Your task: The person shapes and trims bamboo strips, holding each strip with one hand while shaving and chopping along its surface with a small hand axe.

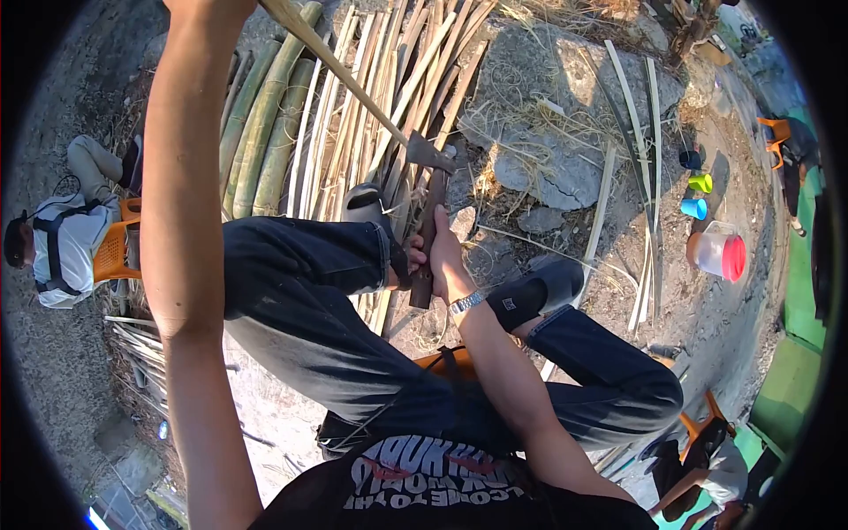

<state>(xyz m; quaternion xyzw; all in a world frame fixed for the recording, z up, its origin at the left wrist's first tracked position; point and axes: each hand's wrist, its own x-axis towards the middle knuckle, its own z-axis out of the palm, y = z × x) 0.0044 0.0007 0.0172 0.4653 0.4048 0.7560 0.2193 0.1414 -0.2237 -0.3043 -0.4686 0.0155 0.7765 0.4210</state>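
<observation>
My left hand (210,5) is at the top edge, mostly cut off, closed at the upper end of a long pale stick (340,71). This stick slants down to the right and meets the blade of a small hatchet (428,152). Low between my feet, my right hand (449,259) grips the hatchet's dark wooden handle, with a metal watch on the wrist. Skin beside the handle, next to a black sandal, may be toes or fingertips; I cannot tell. Split bamboo strips (367,110) lie in a pile beyond my foot.
Thick green bamboo poles (265,124) lie left of the strips. A cracked concrete slab (548,168) with shavings is ahead. Long strips (649,177), a red-lidded jug (723,253) and coloured cups (694,208) are at right. People sit on both sides, one on an orange chair (113,252).
</observation>
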